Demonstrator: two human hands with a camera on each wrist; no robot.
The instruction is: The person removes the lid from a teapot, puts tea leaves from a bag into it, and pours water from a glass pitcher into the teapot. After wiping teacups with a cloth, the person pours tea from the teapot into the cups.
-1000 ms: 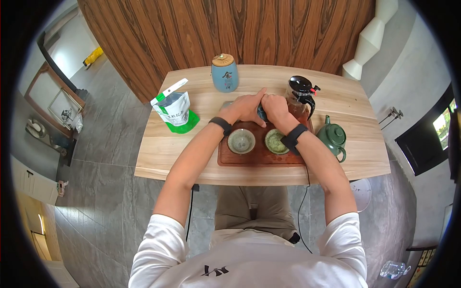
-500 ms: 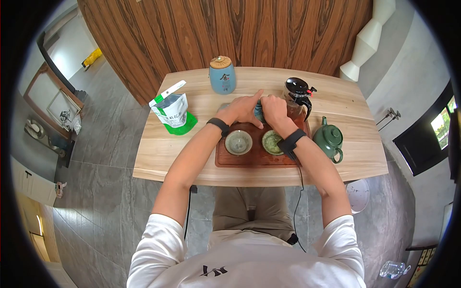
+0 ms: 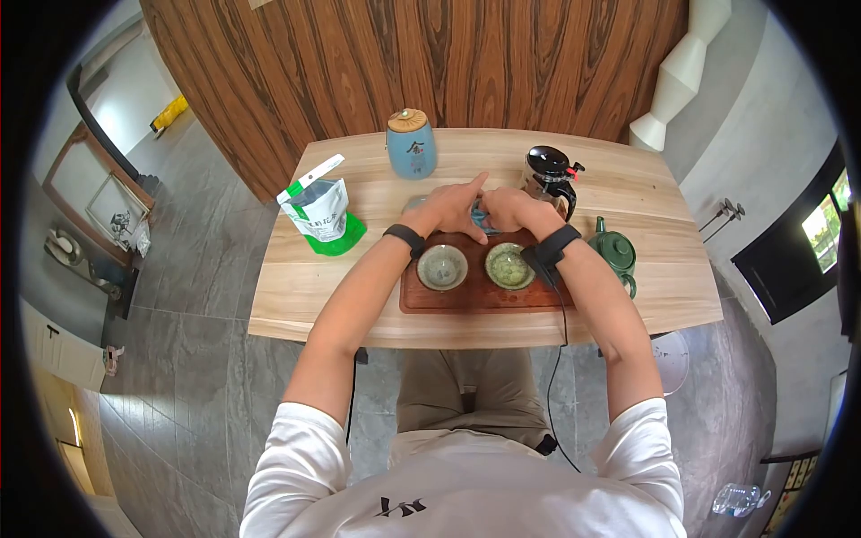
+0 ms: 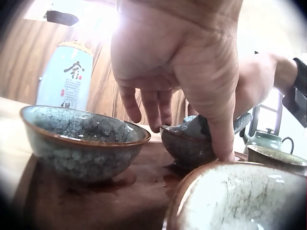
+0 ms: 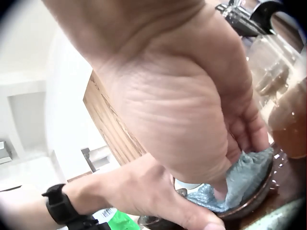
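My left hand (image 3: 448,209) steadies a small dark ceramic bowl (image 4: 184,151) on the wooden tray, thumb at its near side and fingers at the far side. Inside that bowl lies a crumpled blue-grey cloth (image 5: 247,175), which my right hand (image 3: 518,211) grips and presses against the inner wall. Two more bowls stand nearer my body: a pale grey one (image 3: 442,267) and a greenish one (image 3: 509,266). Another crackle-glazed bowl (image 4: 84,153) sits left of my left hand, mostly hidden by it in the head view.
The reddish-brown tray (image 3: 466,301) bears the bowls. Beside my right hand is a glass pot (image 5: 290,127) with amber liquid and a black lid. A green teapot (image 3: 615,255) stands farther right. A white-green pouch (image 3: 321,212) and a blue jar (image 3: 412,151) stand at the left and back.
My right hand has turned over the held bowl, its wrist swinging slightly outward and its fingers pointing more to the left. My left hand keeps its hold on the bowl.
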